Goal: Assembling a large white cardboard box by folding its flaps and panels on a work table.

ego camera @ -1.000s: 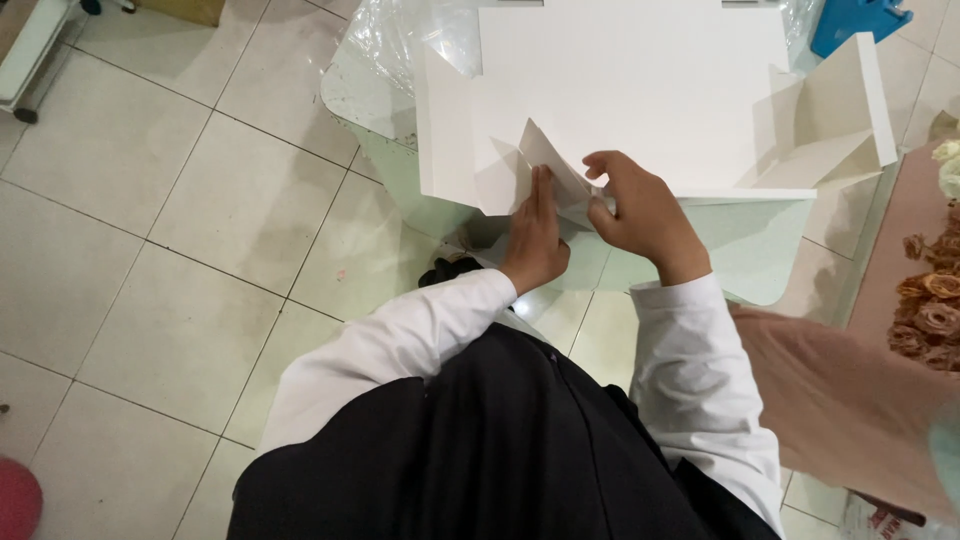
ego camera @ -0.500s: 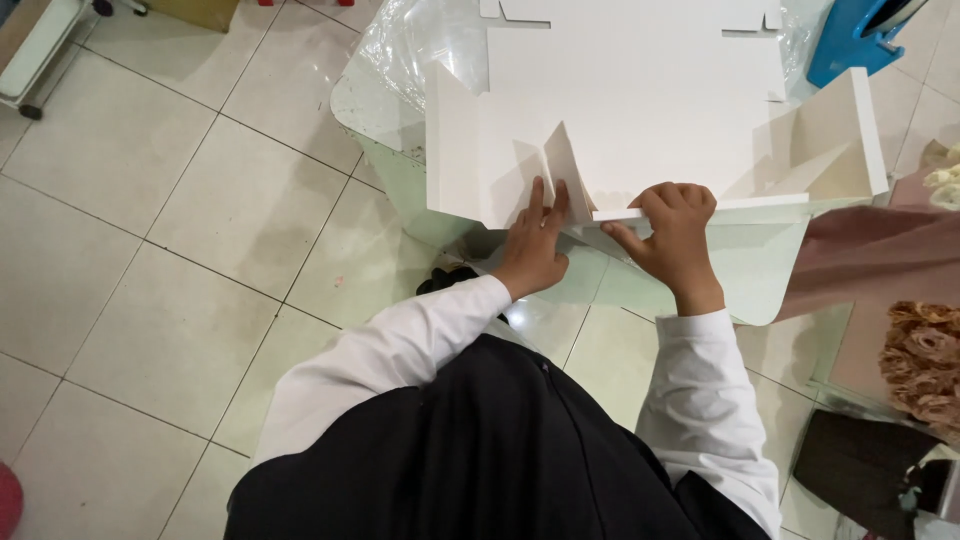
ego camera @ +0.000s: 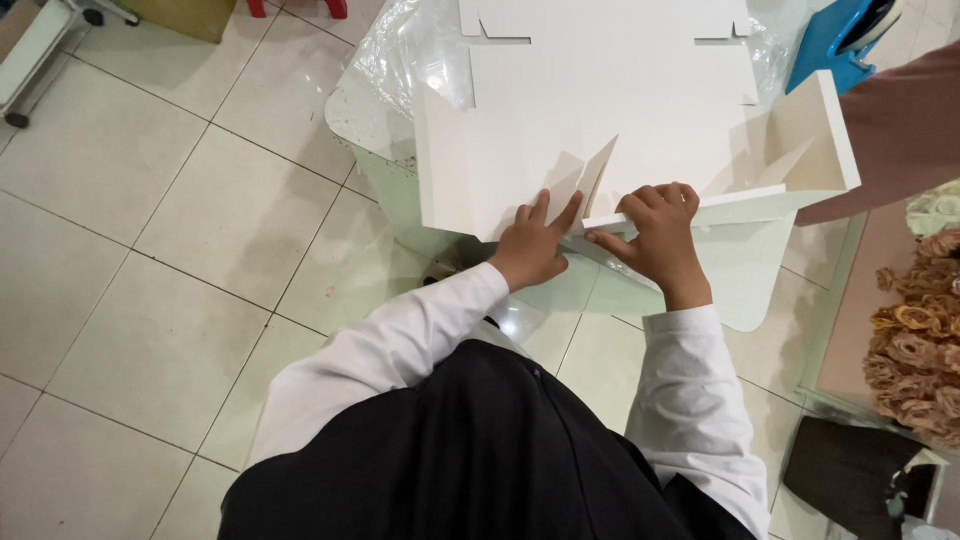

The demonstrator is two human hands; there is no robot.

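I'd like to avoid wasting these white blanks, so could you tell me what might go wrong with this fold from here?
1. The small upright flap stands loose beside the left hand; it could crease or tear if pushed askew.
2. The right hand presses the front wall alone; it may spring open.
3. The cardboard box overhangs the small table, so it might slide off.

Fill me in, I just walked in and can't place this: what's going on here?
A person in white sleeves is folding a flat white cardboard box blank on a small table. The left hand presses the near edge beside an upright corner flap; the right hand curls over the raised front wall. The right side panel stands up.
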